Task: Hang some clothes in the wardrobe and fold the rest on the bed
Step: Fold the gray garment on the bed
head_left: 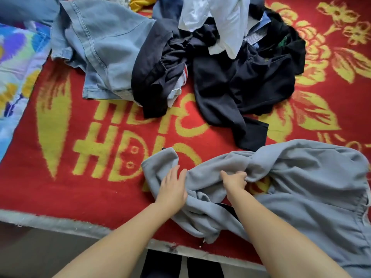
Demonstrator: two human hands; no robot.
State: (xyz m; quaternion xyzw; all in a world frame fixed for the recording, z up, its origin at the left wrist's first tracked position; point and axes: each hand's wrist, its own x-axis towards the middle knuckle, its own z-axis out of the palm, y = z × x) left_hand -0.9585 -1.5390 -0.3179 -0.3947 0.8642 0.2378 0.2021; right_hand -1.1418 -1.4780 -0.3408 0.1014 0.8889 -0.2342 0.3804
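Your left hand (172, 187) lay flat, fingers straight, pressing the grey garment (301, 177) at the near edge of the bed (60, 187). Your right hand (235, 180) gripped a bunched fold of it. Beyond lay a dark garment (241, 87), light denim (100, 47) and a white item (226, 21), heaped together.

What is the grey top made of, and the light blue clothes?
The grey top looks like soft, matte fleece or sweatshirt cotton: fuzzy, with thick rounded folds. The light blue clothes look like denim: faded, with stitched seams. I can't be sure of either.
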